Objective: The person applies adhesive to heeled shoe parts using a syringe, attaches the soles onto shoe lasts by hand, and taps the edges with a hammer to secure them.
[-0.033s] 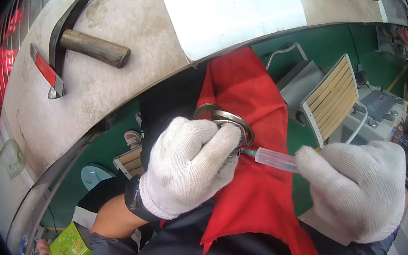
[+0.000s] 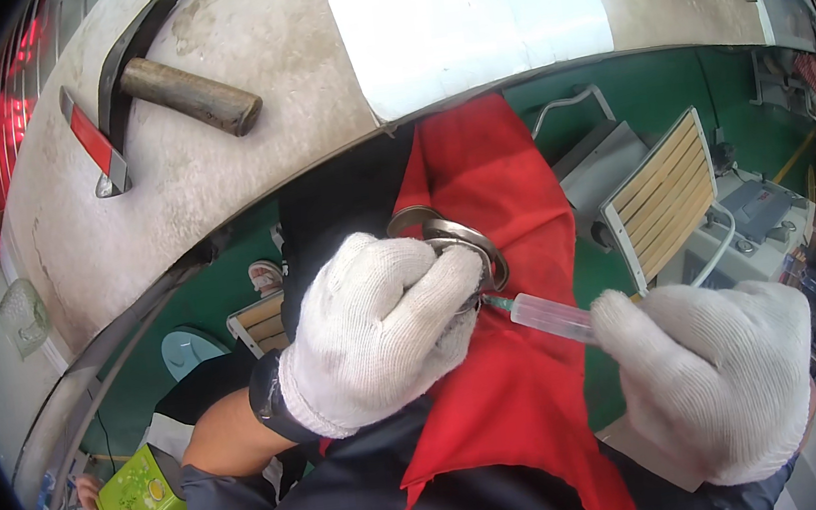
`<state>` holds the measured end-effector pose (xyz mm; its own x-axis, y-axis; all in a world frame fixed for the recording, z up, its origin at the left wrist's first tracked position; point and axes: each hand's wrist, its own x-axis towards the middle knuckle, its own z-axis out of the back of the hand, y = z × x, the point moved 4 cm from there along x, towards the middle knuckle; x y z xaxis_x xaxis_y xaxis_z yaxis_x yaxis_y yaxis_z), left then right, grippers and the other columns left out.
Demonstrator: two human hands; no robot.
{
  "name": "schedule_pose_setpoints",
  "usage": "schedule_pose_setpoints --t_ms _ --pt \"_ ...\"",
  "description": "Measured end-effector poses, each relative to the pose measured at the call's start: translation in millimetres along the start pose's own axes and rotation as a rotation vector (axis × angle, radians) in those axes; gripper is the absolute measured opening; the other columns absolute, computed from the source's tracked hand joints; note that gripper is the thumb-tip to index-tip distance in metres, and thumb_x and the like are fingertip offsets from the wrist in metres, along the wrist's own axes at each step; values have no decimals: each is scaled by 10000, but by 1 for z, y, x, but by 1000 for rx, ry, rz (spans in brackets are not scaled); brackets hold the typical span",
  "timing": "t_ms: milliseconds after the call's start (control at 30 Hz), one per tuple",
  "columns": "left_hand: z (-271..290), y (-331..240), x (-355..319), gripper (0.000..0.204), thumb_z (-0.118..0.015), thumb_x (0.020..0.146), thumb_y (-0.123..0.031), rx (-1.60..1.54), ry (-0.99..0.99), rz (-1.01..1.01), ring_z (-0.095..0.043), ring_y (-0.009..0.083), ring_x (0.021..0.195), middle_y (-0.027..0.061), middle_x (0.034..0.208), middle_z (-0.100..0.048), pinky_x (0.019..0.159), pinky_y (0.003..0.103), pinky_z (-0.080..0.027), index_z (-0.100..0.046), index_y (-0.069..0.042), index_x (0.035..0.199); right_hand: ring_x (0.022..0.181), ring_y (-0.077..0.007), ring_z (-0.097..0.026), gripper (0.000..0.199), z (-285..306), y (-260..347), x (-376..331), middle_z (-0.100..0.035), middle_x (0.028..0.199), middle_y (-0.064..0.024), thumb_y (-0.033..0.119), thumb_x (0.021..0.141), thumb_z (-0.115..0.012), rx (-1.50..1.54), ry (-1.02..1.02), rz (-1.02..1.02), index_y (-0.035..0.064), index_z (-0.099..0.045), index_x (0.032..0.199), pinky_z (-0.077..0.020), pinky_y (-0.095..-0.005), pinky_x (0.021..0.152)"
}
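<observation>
1. The left hand (image 2: 381, 329), in ribbed white knit, pinched smooth, curved metal rings (image 2: 472, 238) over a creased red apron (image 2: 533, 382).
2. The right hand (image 2: 714, 381) had its fingers curled around the rear of a translucent cylindrical syringe (image 2: 551, 320).
3. The step appeared to be applying the tip (image 2: 498, 303) beside the rings; the next move called for steadiness.
4. Beyond, a round wooden handle (image 2: 194, 96) lay on the stained bench (image 2: 272, 29).

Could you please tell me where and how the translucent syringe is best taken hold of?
Probably by the rear of the syringe, coming from the person's right: its straight barrel slopes so that the narrow green tip points left at the metal rings in the left hand, crowding that end. The right hand holds the rear.
</observation>
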<state>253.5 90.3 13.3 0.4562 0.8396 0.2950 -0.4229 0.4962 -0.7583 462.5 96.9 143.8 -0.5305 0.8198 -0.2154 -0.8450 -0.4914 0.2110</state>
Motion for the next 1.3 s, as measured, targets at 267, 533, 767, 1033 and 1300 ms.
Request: schedule_pose_setpoints --t_ms 267,533,767,1033,1300 --pt "-3 3 0 521 -883 710 32 19 -7 -10 -630 280 761 68 951 -639 652 392 -521 -797 -64 1215 538 -247 -599 482 -1 2 1 -630 764 -14 68 611 -802 -39 -5 5 119 -799 1090 -390 -406 501" --pt "-5 5 4 510 -888 719 25 27 2 -15 -622 278 750 57 921 -598 649 396 -523 -798 -86 1209 533 -255 -595 467 -1 2 1 -594 716 -25 66 615 -793 -43 112 -43 106 -798 1080 -398 -419 495" --pt "-7 7 3 492 -893 734 13 17 -9 -7 -631 278 760 55 907 -591 656 403 -535 -799 -88 1206 526 -249 -589 467 -5 2 3 -577 717 -17 72 625 -789 -39 3 -6 117 -794 1089 -400 -408 498" --pt "-7 8 4 490 -886 747 17 5 2 2 -641 276 777 57 903 -591 669 405 -544 -798 -87 1218 528 -242 -587 465 -6 0 0 -587 731 -11 84 637 -796 -91 143 -40 127 -794 1099 -404 -403 501" --pt "-7 10 4 503 -882 751 33 -2 15 6 -646 275 789 57 904 -594 681 403 -549 -792 -82 1232 536 -243 -588 499 -9 1 -1 -612 758 -9 61 662 -803 -63 114 -29 134 -791 1155 -409 -402 502"
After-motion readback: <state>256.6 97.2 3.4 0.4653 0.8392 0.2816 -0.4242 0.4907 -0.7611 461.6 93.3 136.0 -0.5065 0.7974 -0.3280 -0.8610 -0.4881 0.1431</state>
